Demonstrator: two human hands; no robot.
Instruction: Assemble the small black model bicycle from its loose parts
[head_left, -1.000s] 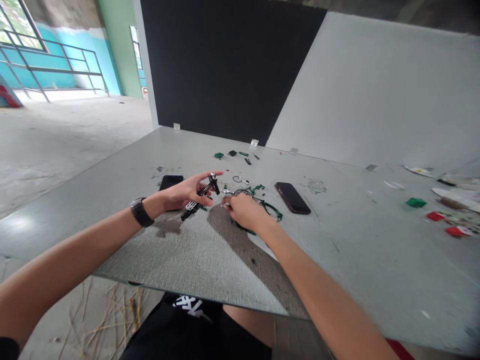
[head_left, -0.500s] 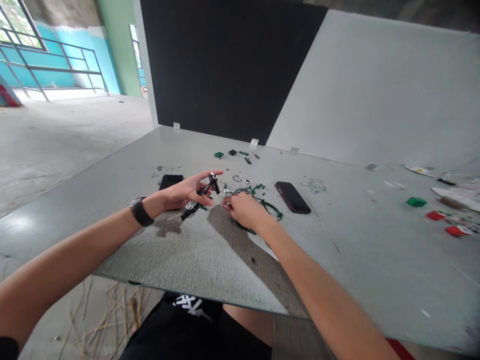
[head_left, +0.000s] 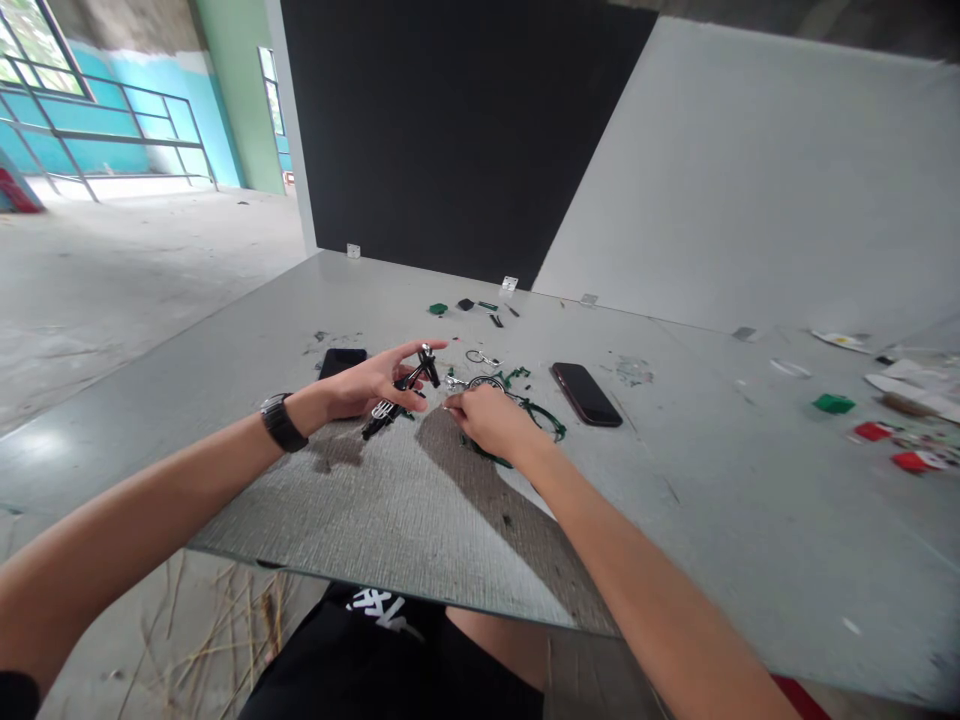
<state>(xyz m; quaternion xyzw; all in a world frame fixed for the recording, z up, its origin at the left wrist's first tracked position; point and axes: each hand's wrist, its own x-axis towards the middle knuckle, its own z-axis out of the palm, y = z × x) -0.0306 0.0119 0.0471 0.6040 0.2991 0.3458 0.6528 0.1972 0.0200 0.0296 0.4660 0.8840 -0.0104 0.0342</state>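
Left hand [head_left: 369,383] grips black-and-silver assembly [head_left: 385,411] above bench [head_left: 315,510]; right hand [head_left: 491,420] pinches near green frame [head_left: 560,431], contents unclear. Steady left grip, light right-hand pressure likely work best.

Head view tipped very slightly downward; reddish-edged phone [head_left: 587,393], black panel [head_left: 465,140] seemingly a touch higher

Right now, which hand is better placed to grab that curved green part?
Probably the right hand, closest to the curved green part, though its grip is unclear; the left hand is farther off, holding a black-and-silver piece.
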